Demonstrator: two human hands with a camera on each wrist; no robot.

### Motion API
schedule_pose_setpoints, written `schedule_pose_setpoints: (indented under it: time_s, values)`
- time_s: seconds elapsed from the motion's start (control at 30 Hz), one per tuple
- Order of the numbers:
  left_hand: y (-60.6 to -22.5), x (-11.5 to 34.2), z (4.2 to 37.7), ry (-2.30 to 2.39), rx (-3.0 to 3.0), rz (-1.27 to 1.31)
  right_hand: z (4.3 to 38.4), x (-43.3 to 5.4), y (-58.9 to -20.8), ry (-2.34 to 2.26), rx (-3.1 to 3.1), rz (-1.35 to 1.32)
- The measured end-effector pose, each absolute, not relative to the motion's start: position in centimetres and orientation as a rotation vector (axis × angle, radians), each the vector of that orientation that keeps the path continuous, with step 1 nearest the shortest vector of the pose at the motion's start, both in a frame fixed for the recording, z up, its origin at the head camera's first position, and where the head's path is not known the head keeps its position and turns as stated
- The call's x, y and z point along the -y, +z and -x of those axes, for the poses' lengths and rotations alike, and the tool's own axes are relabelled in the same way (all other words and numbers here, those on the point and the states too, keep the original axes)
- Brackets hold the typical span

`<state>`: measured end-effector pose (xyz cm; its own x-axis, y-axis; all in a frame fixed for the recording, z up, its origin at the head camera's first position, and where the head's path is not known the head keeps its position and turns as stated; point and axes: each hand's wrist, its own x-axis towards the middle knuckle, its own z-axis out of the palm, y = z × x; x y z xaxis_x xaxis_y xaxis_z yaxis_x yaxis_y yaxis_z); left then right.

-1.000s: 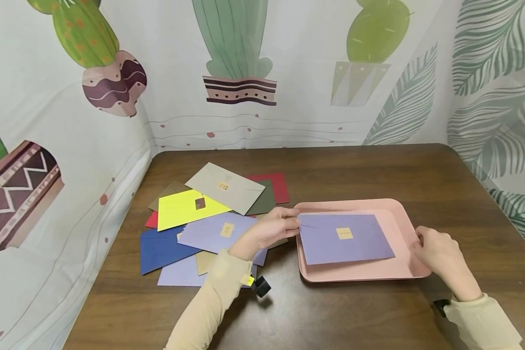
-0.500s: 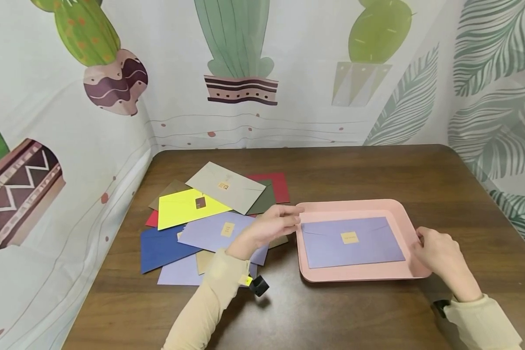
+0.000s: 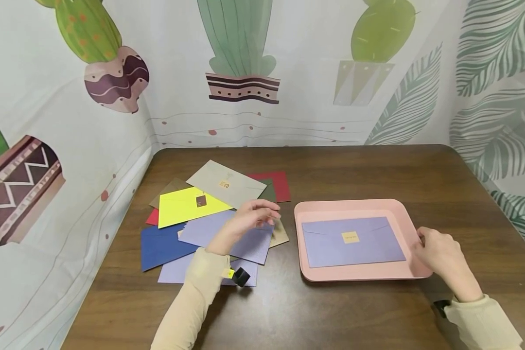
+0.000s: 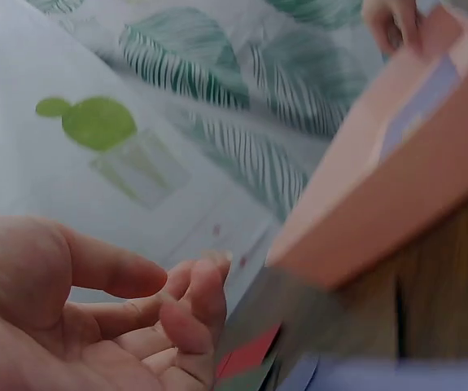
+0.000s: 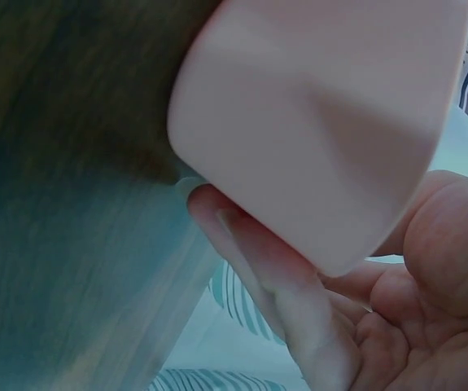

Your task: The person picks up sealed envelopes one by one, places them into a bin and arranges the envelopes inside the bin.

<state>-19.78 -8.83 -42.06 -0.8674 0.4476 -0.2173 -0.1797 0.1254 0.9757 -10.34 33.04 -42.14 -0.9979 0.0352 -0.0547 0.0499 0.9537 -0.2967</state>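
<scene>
A lavender envelope [image 3: 328, 250] with a small cream label lies flat in the pink tray [image 3: 345, 276]. My right hand [image 3: 442, 260] grips the tray's right rim; in the right wrist view its fingers sit under the tray's edge [image 5: 290, 106] with the thumb on the other side. My left hand [image 3: 247, 218] is over the envelope pile, left of the tray, holding nothing. From the left wrist view, that hand's fingers [image 4: 197, 305] are loosely bent. Beneath it lies another lavender envelope [image 3: 207, 233], partly hidden by hand and wrist.
Overlapping envelopes spread over the table's left side: a grey one [image 3: 227, 180], a yellow one [image 3: 181, 209], a blue one [image 3: 164, 248], a red one [image 3: 282, 184] and several others. Behind the brown wooden table [image 3: 354, 170] hangs a cactus-printed cloth [image 3: 306, 97].
The lavender envelope has dropped from my left hand and settled flat in the tray. My left hand has moved left, over the pile. The right hand stays on the rim.
</scene>
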Motion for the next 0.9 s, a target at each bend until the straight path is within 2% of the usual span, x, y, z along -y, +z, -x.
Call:
schedule_pose_setpoints:
  time_s: [0.5,0.9]
  values:
    - [-43.0,15.7,21.8,1.243,-2.703,-0.032,10.3,-33.0,-42.1,-0.453,-3.047,-0.057]
    - [-43.8,16.7,21.8,0.729,-2.942,-0.153,10.3,-33.0,-42.1,-0.467,-3.048,-0.065]
